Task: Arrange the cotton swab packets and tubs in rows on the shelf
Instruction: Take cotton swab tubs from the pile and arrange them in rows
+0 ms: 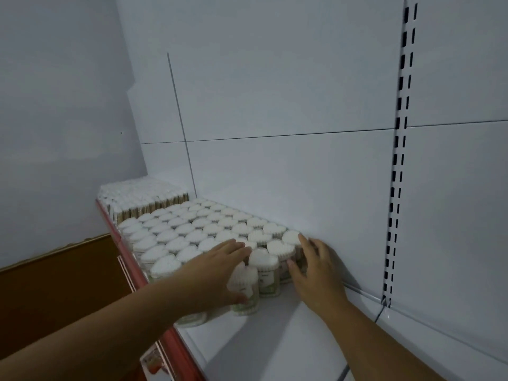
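Observation:
Several heart-shaped tubs of cotton swabs (192,226) stand packed in rows on the white shelf (275,339). Behind them at the far left stand upright cotton swab packets (145,198). My left hand (217,273) lies flat with straight fingers over the tops of the nearest tubs, its thumb against a front tub (244,290) that leans out of line. My right hand (313,268) presses with straight fingers against the right side of the end tubs (280,251) by the back wall.
A red price rail (132,273) edges the shelf front. The white back panel rises behind, with a slotted upright (395,171) at right. Bare shelf surface extends to the right of the tubs. A brown panel (55,292) sits lower left.

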Demonstrator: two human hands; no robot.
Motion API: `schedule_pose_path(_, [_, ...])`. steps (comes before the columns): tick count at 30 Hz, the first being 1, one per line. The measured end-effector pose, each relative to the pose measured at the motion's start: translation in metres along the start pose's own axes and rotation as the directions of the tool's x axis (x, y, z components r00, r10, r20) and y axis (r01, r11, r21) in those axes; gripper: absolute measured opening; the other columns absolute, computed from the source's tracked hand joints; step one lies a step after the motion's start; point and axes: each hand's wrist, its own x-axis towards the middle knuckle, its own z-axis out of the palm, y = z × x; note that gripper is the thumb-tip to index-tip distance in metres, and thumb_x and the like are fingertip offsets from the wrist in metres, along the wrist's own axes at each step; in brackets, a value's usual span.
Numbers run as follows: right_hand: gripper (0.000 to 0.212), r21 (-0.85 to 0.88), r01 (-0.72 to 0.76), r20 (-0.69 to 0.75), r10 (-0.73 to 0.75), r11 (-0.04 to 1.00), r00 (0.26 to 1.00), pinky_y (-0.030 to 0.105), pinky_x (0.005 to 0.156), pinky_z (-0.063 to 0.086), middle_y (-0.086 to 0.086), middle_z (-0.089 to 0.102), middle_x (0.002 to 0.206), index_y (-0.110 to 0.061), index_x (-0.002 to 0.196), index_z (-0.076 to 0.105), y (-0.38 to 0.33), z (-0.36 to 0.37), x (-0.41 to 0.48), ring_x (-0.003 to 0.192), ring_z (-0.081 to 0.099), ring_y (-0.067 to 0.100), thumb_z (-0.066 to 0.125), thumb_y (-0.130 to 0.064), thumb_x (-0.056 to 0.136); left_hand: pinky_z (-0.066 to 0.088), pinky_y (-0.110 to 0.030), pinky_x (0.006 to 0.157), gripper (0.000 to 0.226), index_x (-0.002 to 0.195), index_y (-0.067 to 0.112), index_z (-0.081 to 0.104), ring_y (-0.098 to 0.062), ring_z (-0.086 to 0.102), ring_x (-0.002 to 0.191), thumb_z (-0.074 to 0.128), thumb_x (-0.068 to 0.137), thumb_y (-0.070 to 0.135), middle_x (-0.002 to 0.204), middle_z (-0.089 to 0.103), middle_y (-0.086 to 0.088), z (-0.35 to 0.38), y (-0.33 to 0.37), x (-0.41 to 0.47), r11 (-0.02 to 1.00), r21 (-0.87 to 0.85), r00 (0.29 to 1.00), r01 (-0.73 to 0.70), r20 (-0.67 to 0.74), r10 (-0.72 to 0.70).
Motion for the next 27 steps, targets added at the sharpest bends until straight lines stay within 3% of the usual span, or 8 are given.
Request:
schedule_pose_path(8, [0.074, 0.150, -0.149, -0.024, 0.154, 0.977, 0.988, 0.042, 0.107, 0.039, 0.005, 0.041, 0.146, -0.016, 0.147, 0.029, 0.011, 0.006, 0.003, 0.130, 0.042, 0.020, 0.055, -0.048, 0.087, 0.019, -0.019, 0.108, 0.085, 0.146, 0.053, 0.008, 0.012, 0.018, 0.129, 0.035, 0.070, 0.079, 0.150, 0.001, 0.036, -0.029, -0.058, -0.017, 0.941, -0.337, 0.970, -0.035, 0.215, 0.113])
schedule_pose_path(11, [0.075, 0.146, -0.214, -0.108, 0.231, 0.966, 0.967, 0.020, 0.090, 0.042, 0.000, 0.054, 0.127, -0.023, 0.141, 0.038, 0.006, 0.006, 0.000, 0.110, 0.054, 0.013, 0.041, -0.064, 0.078, 0.009, -0.011, 0.107, 0.082, 0.142, 0.059, -0.002, 0.039, -0.005, 0.111, 0.024, 0.069, 0.083, 0.119, -0.021, 0.058, -0.025, -0.080, -0.016, 0.922, -0.316, 0.937, -0.226, 0.189, 0.294])
schedule_pose_path(15, [0.066, -0.032, -0.272, -0.225, 0.258, 0.962, 0.940, 0.022, 0.090, 0.038, 0.000, 0.055, 0.117, -0.021, 0.136, 0.043, -0.019, 0.005, -0.004, 0.110, 0.054, 0.018, 0.031, -0.059, 0.083, -0.023, -0.011, 0.101, 0.086, 0.125, 0.057, -0.033, 0.023, -0.037, 0.122, -0.001, 0.056, 0.096, 0.133, -0.040, 0.041, -0.010, -0.097, -0.010, 0.843, -0.223, 0.837, -0.490, 0.148, 0.526])
schedule_pose_path(17, [0.058, -0.035, -0.282, -0.345, 0.253, 0.959, 0.904, 0.032, 0.099, 0.040, 0.001, 0.047, 0.126, -0.017, 0.136, 0.042, -0.042, 0.007, -0.012, 0.119, 0.049, 0.020, 0.036, -0.052, 0.090, 0.000, -0.019, 0.117, 0.094, 0.147, 0.041, -0.007, 0.004, -0.008, 0.144, -0.009, 0.066, 0.090, 0.158, -0.011, 0.018, -0.002, -0.104, -0.004, 0.768, -0.039, 0.767, -0.640, 0.037, 0.641])
schedule_pose_path(19, [0.053, -0.144, -0.185, -0.341, 0.127, 0.972, 0.931, 0.031, 0.103, 0.038, -0.005, 0.040, 0.136, -0.029, 0.134, 0.039, -0.074, 0.010, -0.029, 0.128, 0.042, 0.014, 0.038, -0.061, 0.091, 0.052, -0.028, 0.093, 0.096, 0.135, 0.021, 0.054, -0.011, 0.047, 0.130, -0.012, 0.086, 0.070, 0.143, 0.048, 0.001, -0.001, -0.107, 0.004, 0.773, 0.078, 0.776, -0.629, 0.019, 0.630])
schedule_pose_path(20, [0.056, -0.239, -0.129, -0.282, 0.059, 0.962, 0.958, 0.024, 0.102, 0.035, -0.009, 0.037, 0.141, -0.035, 0.132, 0.037, -0.089, 0.012, -0.039, 0.131, 0.037, 0.007, 0.035, -0.069, 0.088, 0.053, -0.028, 0.089, 0.096, 0.132, 0.017, 0.057, -0.014, 0.049, 0.128, -0.013, 0.088, 0.066, 0.140, 0.051, -0.001, 0.000, -0.108, 0.006, 0.766, 0.099, 0.771, -0.635, 0.016, 0.637])
schedule_pose_path(23, [0.052, -0.472, -0.026, -0.119, -0.034, 0.881, 0.992, 0.018, 0.100, 0.029, -0.011, 0.039, 0.145, -0.037, 0.125, 0.047, -0.119, 0.023, -0.066, 0.132, 0.031, -0.002, 0.042, -0.070, 0.085, -0.008, -0.026, 0.115, 0.096, 0.148, 0.024, -0.016, -0.009, -0.028, 0.136, 0.015, 0.080, 0.083, 0.151, -0.027, 0.009, 0.017, -0.111, 0.017, 0.728, -0.029, 0.725, -0.685, 0.077, 0.684])
schedule_pose_path(27, [0.044, -0.533, -0.093, -0.175, -0.002, 0.841, 0.985, 0.030, 0.097, 0.043, -0.004, 0.054, 0.130, -0.023, 0.117, 0.062, -0.133, 0.037, -0.071, 0.120, 0.046, 0.008, 0.064, -0.048, 0.082, -0.019, -0.030, 0.110, 0.096, 0.147, 0.026, -0.026, -0.006, -0.031, 0.137, 0.036, 0.086, 0.070, 0.151, -0.033, 0.011, 0.028, -0.111, 0.022, 0.753, -0.077, 0.740, -0.653, 0.148, 0.656])
